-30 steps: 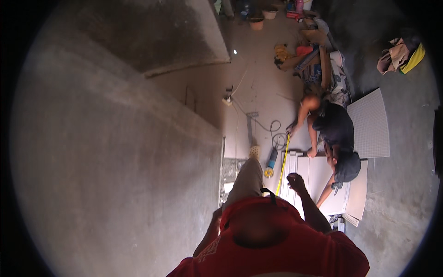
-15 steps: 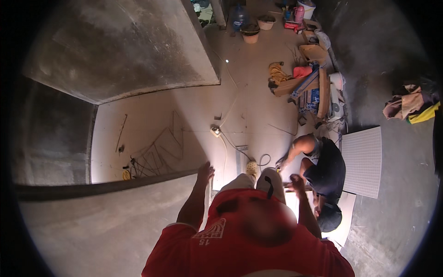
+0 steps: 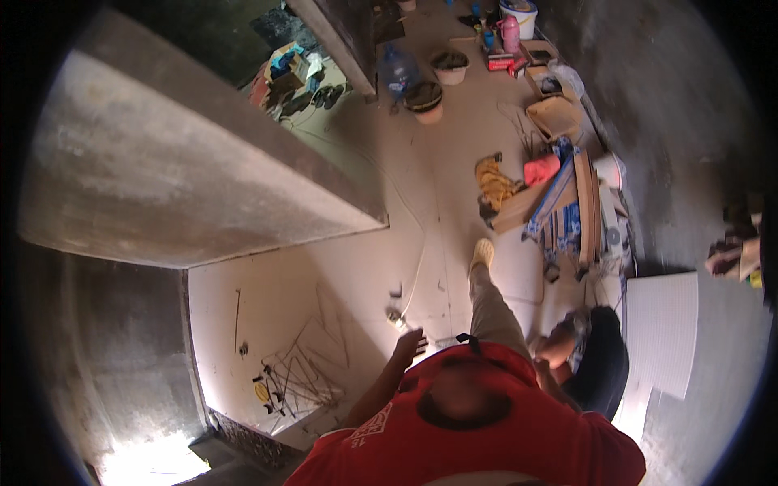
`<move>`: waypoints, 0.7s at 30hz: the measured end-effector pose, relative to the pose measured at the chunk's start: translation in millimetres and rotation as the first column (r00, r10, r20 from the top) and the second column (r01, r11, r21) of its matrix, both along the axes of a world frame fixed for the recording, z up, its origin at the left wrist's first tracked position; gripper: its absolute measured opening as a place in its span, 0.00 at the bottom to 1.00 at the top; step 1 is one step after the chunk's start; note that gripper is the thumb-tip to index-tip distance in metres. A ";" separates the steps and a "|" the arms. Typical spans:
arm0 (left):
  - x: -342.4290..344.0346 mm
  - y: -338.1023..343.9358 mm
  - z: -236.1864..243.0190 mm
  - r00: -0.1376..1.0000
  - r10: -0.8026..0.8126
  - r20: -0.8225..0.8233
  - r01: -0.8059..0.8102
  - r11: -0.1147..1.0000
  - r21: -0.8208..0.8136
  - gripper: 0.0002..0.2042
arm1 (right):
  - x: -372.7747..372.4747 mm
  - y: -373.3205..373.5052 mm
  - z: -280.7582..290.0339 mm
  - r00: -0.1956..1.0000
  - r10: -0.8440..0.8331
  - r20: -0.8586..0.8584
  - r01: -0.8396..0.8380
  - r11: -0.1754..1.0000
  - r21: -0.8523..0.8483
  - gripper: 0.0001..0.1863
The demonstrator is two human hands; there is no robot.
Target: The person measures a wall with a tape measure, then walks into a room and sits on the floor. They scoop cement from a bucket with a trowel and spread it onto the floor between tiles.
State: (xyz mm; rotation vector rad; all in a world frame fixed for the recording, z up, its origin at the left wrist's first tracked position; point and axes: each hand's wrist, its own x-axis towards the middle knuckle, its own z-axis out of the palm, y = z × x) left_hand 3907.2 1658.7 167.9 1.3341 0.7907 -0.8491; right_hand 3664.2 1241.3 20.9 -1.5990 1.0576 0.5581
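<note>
The left hand (image 3: pixel 412 344) hangs open, fingers apart, near a pale power socket (image 3: pixel 395 319) on the floor (image 3: pixel 458 186), where a white cord (image 3: pixel 420 257) trails away. The right hand (image 3: pixel 544 371) is blurred beside a co-worker in dark clothes (image 3: pixel 606 360); whether it grips anything, I cannot tell. A yellow shoe (image 3: pixel 482 253) stands ahead.

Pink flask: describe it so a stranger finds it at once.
Follow the grey wall on the right up to the white bucket near the top edge. In front of that bucket, behind a red box, stands the flask, the only pink thing in that cluster.
</note>
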 end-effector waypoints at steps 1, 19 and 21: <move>17.7 -2.5 -9.1 0.999 -0.042 -0.016 0.042 0.999 0.008 0.23 | 24.4 -5.6 -14.7 0.994 0.092 0.056 -0.084 0.989 -0.120 0.09; 498.2 -116.9 -47.0 0.996 0.081 0.028 -0.083 0.993 0.085 0.20 | 730.9 -272.8 135.8 0.868 -0.313 0.385 0.284 0.950 0.130 0.12; 535.6 -121.3 -96.0 0.991 -0.106 0.078 0.097 0.990 0.106 0.20 | 762.0 -274.5 112.2 0.893 -0.248 0.375 0.265 0.964 0.005 0.09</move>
